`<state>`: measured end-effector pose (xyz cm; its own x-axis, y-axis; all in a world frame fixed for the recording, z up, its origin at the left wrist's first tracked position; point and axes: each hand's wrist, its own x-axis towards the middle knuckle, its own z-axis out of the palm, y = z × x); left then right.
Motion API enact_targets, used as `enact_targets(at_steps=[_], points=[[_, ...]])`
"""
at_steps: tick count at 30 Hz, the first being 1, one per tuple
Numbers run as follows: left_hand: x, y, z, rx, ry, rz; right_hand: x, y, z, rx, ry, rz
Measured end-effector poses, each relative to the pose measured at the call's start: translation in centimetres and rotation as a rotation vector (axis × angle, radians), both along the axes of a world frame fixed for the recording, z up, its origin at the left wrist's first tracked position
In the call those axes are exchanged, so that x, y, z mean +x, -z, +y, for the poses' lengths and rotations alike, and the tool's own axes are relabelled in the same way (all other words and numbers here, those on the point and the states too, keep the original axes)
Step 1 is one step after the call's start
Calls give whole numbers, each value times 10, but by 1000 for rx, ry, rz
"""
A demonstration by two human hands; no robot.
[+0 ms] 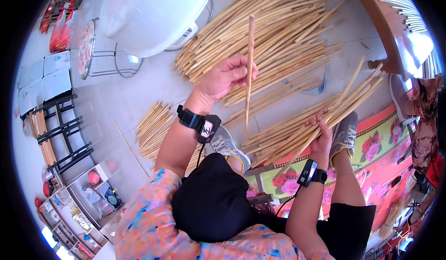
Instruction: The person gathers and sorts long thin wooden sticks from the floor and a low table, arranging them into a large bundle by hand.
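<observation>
My left hand [228,78] is closed around a single wooden stick [251,36], pinching it near its middle so that it stands almost upright in the view. A small bunch of similar sticks [358,92] lies slanting across my right hand [320,138], whose fingers curl round them. Below and left of that hand, more sticks [272,141] lie side by side between my shoes. Beyond my left hand spreads a large pile of long pale-brown sticks [260,16] on the floor. A smaller heap of sticks [152,126] rests left of my left forearm.
A large white tub [158,23] stands at the upper left beside a wire-legged stool [86,48]. Black metal frames [62,132] and a shelf unit [83,199] line the left side. A floral mat [371,153], a brown wooden leg [388,39] and another person's clothed leg [425,106] are on the right.
</observation>
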<state>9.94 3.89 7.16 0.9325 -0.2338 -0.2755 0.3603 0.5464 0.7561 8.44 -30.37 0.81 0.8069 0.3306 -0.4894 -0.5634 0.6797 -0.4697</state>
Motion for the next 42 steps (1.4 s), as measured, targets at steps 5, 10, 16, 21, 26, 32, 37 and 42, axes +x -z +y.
enact_targets(at_steps=[5,10,16,21,26,32,37,42], points=[[-1,-10,0,55,50,-64,1,-5,6,-53,12,28],[6,-36,12,91,-231,-70,1,-3,2,0,24,11],[17,-94,106,82,-952,-291,1,-3,3,10,13,-8],[24,-129,199,191,-1365,-158,4,-4,2,11,-8,-31],[29,-136,269,221,-1479,16,3,-3,6,25,-38,-31],[25,-122,300,274,-1362,147,2,-9,12,3,-11,-7],[30,-114,297,238,-1320,196,3,-8,9,-46,21,15],[0,-98,341,305,-1197,20,2,-10,21,-176,43,113]])
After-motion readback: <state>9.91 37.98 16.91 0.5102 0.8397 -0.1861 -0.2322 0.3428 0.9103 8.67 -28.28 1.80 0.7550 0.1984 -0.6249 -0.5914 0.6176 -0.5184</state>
